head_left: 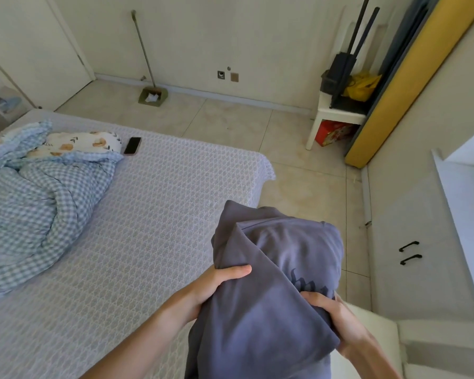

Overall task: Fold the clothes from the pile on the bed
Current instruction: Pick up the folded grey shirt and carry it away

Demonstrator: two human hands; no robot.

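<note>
A grey-blue garment (pixel 271 283) with dark lettering hangs bunched in front of me, over the bed's near right corner. My left hand (pixel 216 283) grips its left edge, thumb on top of the cloth. My right hand (pixel 331 313) clutches the right side just below the lettering, fingers curled into the fabric. The bed (pixel 153 214) has a white-blue patterned cover. No other pile of clothes shows in this view.
A rumpled blue checked quilt (pixel 39 192) and a printed pillow (pixel 85 143) lie at the bed's left. A black phone (pixel 132 145) rests beside the pillow. On the tiled floor stand a dustpan with broom (pixel 152 95) and a white stool (pixel 337 116) against a yellow panel.
</note>
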